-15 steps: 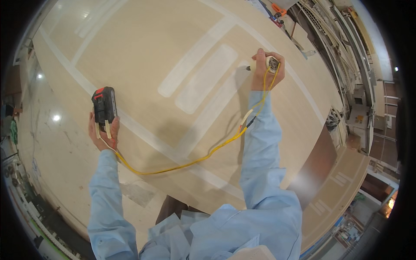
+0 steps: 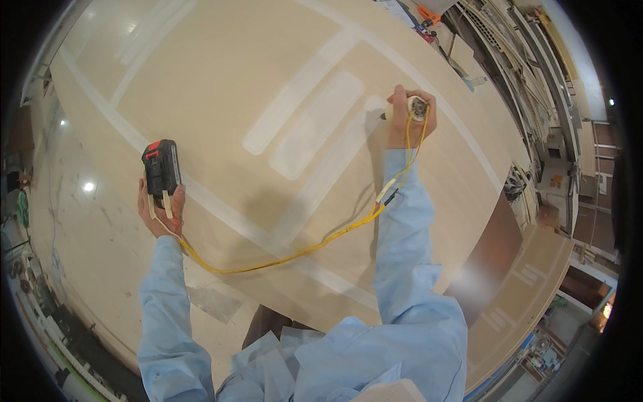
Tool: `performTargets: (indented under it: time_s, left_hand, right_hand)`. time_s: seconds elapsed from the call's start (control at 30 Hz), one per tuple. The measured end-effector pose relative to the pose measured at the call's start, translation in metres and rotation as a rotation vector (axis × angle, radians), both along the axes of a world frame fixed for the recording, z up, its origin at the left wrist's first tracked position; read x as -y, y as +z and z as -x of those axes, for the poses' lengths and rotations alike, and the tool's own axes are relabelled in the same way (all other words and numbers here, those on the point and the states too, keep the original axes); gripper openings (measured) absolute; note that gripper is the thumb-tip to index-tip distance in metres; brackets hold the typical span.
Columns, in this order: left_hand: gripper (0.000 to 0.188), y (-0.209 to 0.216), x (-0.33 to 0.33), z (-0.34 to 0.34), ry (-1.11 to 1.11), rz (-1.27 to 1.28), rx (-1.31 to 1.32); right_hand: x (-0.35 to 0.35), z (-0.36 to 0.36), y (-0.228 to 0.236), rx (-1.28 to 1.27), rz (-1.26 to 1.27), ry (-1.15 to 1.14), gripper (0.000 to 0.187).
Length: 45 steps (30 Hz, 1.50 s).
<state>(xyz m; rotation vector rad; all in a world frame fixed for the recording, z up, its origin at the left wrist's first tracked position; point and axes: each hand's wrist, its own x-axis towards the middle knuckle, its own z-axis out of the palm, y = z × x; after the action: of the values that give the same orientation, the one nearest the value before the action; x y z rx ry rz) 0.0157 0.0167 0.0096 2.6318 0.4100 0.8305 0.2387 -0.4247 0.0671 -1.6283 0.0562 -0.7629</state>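
Note:
My left hand (image 2: 163,224) is closed around the lower part of a black and red battery pack (image 2: 161,169). Two pale strips or leads stick out at the pack's near end, and a yellow cable (image 2: 288,259) runs from there in a sagging curve to the right. Along my right forearm the cable splits into thinner yellow wires that enter the back of a small whitish round-bodied wired tool (image 2: 419,107). Wrapped about that tool is my right hand (image 2: 402,128); a short dark tip pokes out at its left. Much of the tool's body is hidden by my fingers.
Under both hands lies a large tan board (image 2: 201,87) with pale printed stripes. An orange-handled tool (image 2: 429,15) and other small items sit at the far right edge. Long strips of material (image 2: 536,80) are stacked beyond it. A second tan board (image 2: 516,315) lies at the right.
My right hand has come slightly nearer with the wired tool, its wires shifting along. The left hand and battery pack have dropped a little toward me.

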Motion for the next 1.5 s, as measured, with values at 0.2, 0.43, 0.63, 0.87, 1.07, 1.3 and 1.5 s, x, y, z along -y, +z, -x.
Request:
performTargets:
  time_s: [0.2,0.43,0.63,0.87,1.07,1.3,1.5]
  left_hand:
    - [0.074,-0.002,-0.002,0.013,0.016,-0.091,-0.059]
    - [0.073,0.01,0.021,0.02,0.01,0.008,-0.035]
    - [0.075,-0.004,0.011,0.016,0.026,-0.022,-0.055]
    - [0.075,-0.006,0.006,0.018,0.003,-0.07,-0.067]
    - [0.074,-0.007,0.005,0.019,-0.009,-0.074,-0.055]
    - [0.073,-0.007,0.007,0.02,0.019,-0.045,-0.052]
    - [0.073,-0.001,0.008,0.018,0.017,-0.059,-0.064]
  right_hand:
    - [-0.004,-0.002,-0.006,0.03,-0.048,0.003,0.023]
    - [0.008,-0.003,-0.008,0.056,0.03,0.005,0.023]
    - [0.007,-0.007,0.011,0.042,-0.013,-0.028,0.023]
    - [0.013,-0.011,0.01,0.017,0.026,-0.065,0.026]
    - [0.014,-0.013,0.004,0.041,-0.032,-0.043,0.025]
    - [0.016,-0.011,-0.001,0.046,-0.019,-0.044,0.025]
    - [0.019,-0.01,-0.005,0.009,0.023,-0.019,0.022]
